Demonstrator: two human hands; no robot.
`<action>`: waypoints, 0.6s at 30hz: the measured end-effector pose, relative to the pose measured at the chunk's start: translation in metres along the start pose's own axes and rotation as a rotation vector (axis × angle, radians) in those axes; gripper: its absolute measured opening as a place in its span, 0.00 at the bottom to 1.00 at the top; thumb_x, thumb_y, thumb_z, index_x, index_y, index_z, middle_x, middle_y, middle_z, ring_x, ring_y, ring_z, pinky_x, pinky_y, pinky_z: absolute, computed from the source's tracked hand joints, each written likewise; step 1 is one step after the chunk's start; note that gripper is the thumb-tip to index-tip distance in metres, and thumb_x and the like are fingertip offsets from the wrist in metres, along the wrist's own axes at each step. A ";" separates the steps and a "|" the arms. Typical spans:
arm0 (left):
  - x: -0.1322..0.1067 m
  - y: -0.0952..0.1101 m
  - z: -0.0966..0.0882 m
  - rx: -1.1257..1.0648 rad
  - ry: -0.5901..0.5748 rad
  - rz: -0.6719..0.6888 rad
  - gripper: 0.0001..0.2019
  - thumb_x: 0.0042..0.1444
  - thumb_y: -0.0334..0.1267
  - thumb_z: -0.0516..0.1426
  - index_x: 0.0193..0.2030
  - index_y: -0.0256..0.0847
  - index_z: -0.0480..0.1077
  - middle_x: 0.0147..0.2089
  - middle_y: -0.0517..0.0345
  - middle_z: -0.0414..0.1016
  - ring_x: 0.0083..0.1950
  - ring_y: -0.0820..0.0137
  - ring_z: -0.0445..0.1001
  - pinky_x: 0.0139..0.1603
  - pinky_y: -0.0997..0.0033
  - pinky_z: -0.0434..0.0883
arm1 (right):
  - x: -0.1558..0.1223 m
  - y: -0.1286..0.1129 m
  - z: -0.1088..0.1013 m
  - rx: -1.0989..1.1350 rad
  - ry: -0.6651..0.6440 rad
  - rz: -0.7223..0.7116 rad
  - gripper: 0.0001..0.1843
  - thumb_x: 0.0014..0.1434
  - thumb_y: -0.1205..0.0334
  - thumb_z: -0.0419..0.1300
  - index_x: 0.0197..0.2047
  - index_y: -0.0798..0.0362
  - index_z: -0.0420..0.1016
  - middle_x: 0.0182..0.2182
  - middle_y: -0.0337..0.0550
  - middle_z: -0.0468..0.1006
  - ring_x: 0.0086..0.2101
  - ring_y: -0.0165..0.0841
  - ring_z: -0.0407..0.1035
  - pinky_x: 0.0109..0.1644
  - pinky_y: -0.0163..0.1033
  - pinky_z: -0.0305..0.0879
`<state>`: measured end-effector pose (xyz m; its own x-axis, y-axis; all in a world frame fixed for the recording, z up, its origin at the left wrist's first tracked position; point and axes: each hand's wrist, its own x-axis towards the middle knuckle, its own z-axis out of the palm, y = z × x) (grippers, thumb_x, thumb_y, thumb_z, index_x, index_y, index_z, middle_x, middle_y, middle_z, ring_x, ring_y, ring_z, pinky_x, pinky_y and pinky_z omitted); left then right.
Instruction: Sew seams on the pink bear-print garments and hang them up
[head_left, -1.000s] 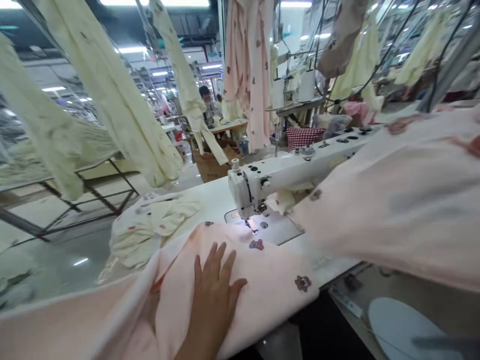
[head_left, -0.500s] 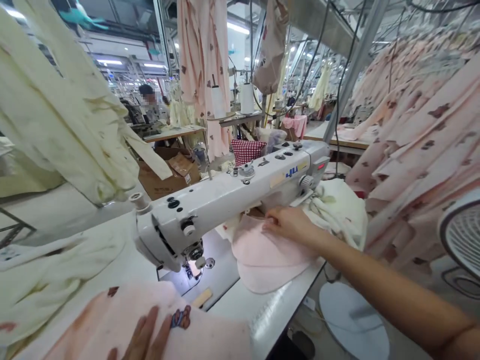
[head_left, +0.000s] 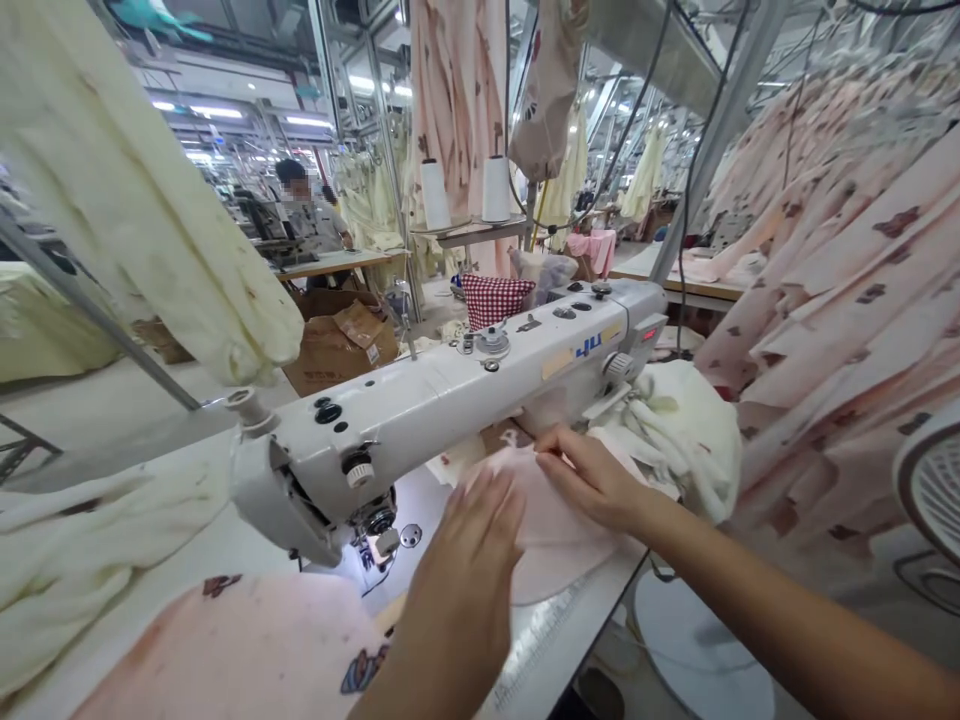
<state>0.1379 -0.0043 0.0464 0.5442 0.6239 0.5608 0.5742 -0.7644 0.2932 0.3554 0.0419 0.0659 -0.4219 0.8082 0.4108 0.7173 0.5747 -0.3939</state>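
The left hand (head_left: 469, 560) is held open, fingers spread and slightly blurred, over a pale pink fabric panel (head_left: 559, 530); whether its palm is touching the cloth cannot be told. The right hand (head_left: 589, 480) is partly closed, with its thumb and fingertips drawn together on the panel's upper edge, so that the cloth is pinched there. The panel is laid on a white tabletop (head_left: 577, 625), to the right of the needle area of a white industrial sewing machine (head_left: 420, 420) and close under its arm. A bundle of cream fabric (head_left: 675, 440) is heaped just beyond the panel on the right. A larger pink garment with brown printed motifs (head_left: 240, 640) is spread at the lower left, in front of the machine head, and more cream fabric (head_left: 67, 530) is draped along the left side. Two thread cones (head_left: 465, 190) are mounted behind the machine, above a red gingham cloth (head_left: 497, 300). A cardboard box (head_left: 337, 350) is seen farther back, and a seated co-worker (head_left: 307, 210) is beyond it. Printed pink garments (head_left: 847, 300) are hung at the right, and a cream garment (head_left: 127, 180) is hung at the upper left.
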 end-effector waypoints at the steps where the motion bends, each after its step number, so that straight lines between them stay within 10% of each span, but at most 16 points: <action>1: 0.026 0.005 0.004 -0.106 -0.009 -0.071 0.20 0.61 0.32 0.47 0.60 0.38 0.59 0.60 0.46 0.65 0.63 0.61 0.60 0.61 0.54 0.60 | -0.003 -0.006 -0.005 0.053 0.022 -0.057 0.12 0.65 0.60 0.42 0.35 0.53 0.62 0.29 0.43 0.72 0.30 0.30 0.68 0.35 0.34 0.64; 5: 0.073 0.016 -0.001 -0.448 -0.052 -0.178 0.09 0.60 0.35 0.52 0.36 0.41 0.73 0.32 0.58 0.76 0.37 0.70 0.74 0.41 0.70 0.71 | -0.008 -0.011 -0.036 0.187 0.006 -0.165 0.09 0.64 0.57 0.49 0.42 0.52 0.63 0.24 0.38 0.71 0.24 0.29 0.66 0.27 0.32 0.61; 10: 0.020 0.031 -0.047 -0.547 0.221 -0.371 0.07 0.56 0.31 0.54 0.35 0.44 0.74 0.38 0.59 0.75 0.44 0.70 0.73 0.46 0.71 0.69 | -0.021 -0.012 -0.061 0.105 -0.281 -0.217 0.08 0.61 0.58 0.55 0.32 0.49 0.70 0.22 0.40 0.71 0.23 0.30 0.66 0.25 0.34 0.59; 15: -0.069 0.053 -0.081 -0.236 0.324 -0.893 0.08 0.60 0.36 0.47 0.39 0.48 0.66 0.39 0.63 0.74 0.39 0.69 0.73 0.35 0.71 0.69 | -0.076 -0.081 -0.020 0.333 -0.246 -0.215 0.17 0.59 0.69 0.53 0.50 0.43 0.68 0.33 0.44 0.79 0.30 0.33 0.73 0.29 0.34 0.68; 18: -0.099 0.034 -0.086 0.176 0.204 -0.833 0.09 0.61 0.39 0.44 0.40 0.46 0.65 0.37 0.59 0.71 0.39 0.65 0.70 0.37 0.66 0.67 | -0.100 -0.124 0.030 0.431 -0.355 -0.318 0.12 0.56 0.67 0.55 0.40 0.41 0.72 0.23 0.32 0.76 0.23 0.25 0.70 0.23 0.26 0.64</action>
<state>0.0513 -0.1058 0.0673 -0.2044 0.9142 0.3500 0.8317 -0.0264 0.5545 0.2921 -0.1067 0.0490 -0.7883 0.5406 0.2939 0.2709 0.7337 -0.6232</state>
